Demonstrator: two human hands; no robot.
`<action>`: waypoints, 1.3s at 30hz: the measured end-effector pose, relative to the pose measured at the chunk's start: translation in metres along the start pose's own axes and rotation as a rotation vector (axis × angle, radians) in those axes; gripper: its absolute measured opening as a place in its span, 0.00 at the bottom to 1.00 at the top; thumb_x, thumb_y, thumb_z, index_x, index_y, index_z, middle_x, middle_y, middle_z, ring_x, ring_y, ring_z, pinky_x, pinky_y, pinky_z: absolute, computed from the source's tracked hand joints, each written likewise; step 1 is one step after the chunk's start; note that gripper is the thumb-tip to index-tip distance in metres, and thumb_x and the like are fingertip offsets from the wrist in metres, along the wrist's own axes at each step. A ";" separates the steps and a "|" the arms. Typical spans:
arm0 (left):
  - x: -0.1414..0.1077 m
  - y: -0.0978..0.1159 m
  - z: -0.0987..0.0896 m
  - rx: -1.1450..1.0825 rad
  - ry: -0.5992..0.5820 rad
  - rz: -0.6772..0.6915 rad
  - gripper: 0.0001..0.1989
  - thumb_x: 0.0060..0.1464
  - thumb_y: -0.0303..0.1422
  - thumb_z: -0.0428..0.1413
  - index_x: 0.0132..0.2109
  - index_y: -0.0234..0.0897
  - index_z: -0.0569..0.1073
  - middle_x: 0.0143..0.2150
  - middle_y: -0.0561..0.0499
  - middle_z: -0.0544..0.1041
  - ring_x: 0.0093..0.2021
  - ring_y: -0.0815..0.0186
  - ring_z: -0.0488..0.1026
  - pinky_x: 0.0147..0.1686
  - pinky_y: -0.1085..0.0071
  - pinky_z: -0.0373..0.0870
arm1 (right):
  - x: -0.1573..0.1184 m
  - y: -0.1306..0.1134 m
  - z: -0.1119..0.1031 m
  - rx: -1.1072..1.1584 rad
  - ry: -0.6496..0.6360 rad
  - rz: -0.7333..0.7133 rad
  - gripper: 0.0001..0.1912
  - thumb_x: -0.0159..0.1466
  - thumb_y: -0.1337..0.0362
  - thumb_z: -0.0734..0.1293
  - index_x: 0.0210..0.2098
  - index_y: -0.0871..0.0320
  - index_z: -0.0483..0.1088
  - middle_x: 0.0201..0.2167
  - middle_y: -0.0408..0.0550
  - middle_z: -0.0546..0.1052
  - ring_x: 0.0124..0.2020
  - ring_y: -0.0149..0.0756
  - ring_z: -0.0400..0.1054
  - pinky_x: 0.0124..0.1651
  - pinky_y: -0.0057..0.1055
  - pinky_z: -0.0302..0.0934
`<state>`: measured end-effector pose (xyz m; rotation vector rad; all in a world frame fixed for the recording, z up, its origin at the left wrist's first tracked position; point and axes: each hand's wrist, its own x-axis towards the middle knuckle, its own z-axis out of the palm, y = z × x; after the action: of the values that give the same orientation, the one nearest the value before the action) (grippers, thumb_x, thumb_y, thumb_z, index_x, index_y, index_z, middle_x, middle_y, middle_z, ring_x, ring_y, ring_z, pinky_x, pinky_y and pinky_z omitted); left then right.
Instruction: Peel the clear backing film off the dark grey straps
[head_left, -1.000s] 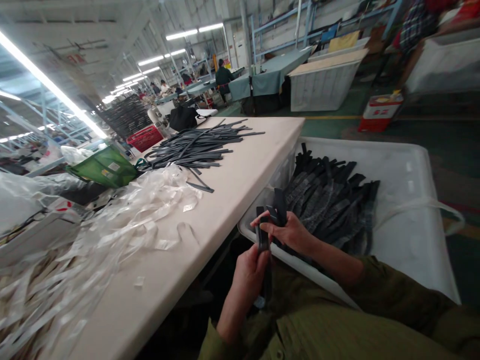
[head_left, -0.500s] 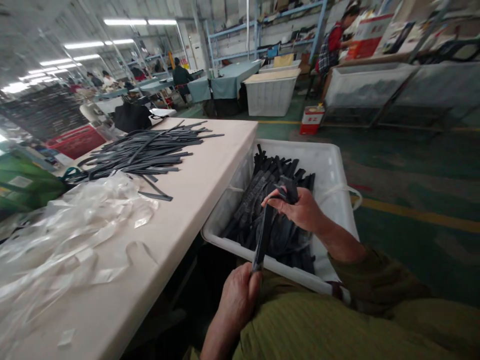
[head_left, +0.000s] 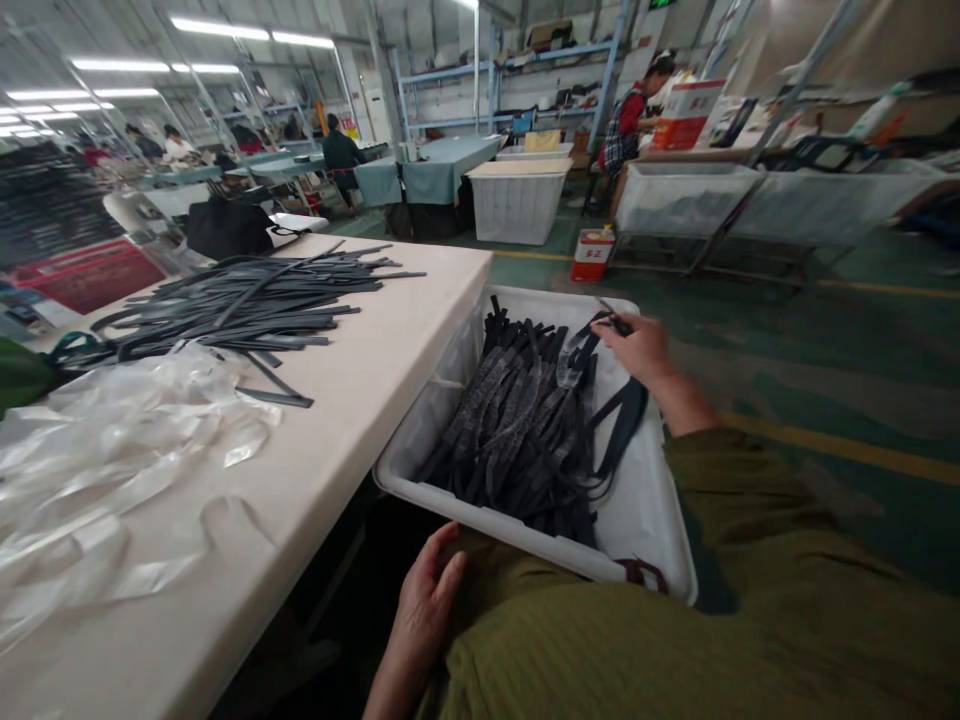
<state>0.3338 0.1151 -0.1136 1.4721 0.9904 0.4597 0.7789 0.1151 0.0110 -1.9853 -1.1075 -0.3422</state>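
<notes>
My right hand (head_left: 637, 348) is closed over the far right part of a white plastic bin (head_left: 442, 415). Its fingers pinch a dark strip (head_left: 588, 330), and a small dark pointed object (head_left: 618, 322) shows at the fingertips, too small to name. Below my wrist a wide dark strip (head_left: 624, 430) hangs in a loop against the bin's right wall. Several dark strips (head_left: 517, 420) fill the bin, some with clear plastic film on them. My left hand (head_left: 429, 592) is open and holds nothing, its thumb apart from the fingers, near the bin's front rim.
To the left, a pale table (head_left: 352, 430) bears a pile of dark strips (head_left: 255, 300) and crumpled clear film (head_left: 142, 430). A red-and-white can (head_left: 592, 254) stands on the floor beyond the bin. Farther back are another white bin (head_left: 519, 205) and a person in red (head_left: 631, 112).
My left hand has let go of the dark strip and opened. My right hand has moved right and away from me, over the bin's far right side. The view has turned slightly right.
</notes>
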 end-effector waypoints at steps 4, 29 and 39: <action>0.000 -0.010 -0.005 0.001 0.036 -0.051 0.26 0.53 0.47 0.58 0.55 0.38 0.73 0.56 0.43 0.78 0.55 0.53 0.75 0.56 0.58 0.70 | -0.028 0.027 0.049 -0.068 -0.209 -0.015 0.07 0.62 0.63 0.69 0.39 0.57 0.78 0.54 0.54 0.77 0.53 0.46 0.72 0.56 0.39 0.65; -0.004 0.015 -0.016 -0.161 0.165 0.058 0.26 0.54 0.48 0.58 0.54 0.37 0.73 0.52 0.41 0.79 0.51 0.54 0.77 0.53 0.59 0.71 | -0.155 -0.138 0.071 0.415 -1.272 -0.114 0.19 0.67 0.55 0.64 0.50 0.59 0.75 0.40 0.49 0.82 0.33 0.36 0.76 0.31 0.28 0.71; -0.034 0.077 -0.060 -0.360 0.499 0.314 0.13 0.48 0.40 0.66 0.39 0.37 0.80 0.40 0.47 0.82 0.41 0.59 0.78 0.45 0.66 0.74 | -0.178 -0.263 0.090 1.067 -1.660 0.006 0.16 0.50 0.59 0.77 0.36 0.60 0.78 0.21 0.36 0.73 0.19 0.26 0.65 0.20 0.20 0.63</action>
<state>0.2923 0.1330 -0.0209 1.2067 0.9925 1.2132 0.4517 0.1533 -0.0094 -0.9328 -1.5838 1.8230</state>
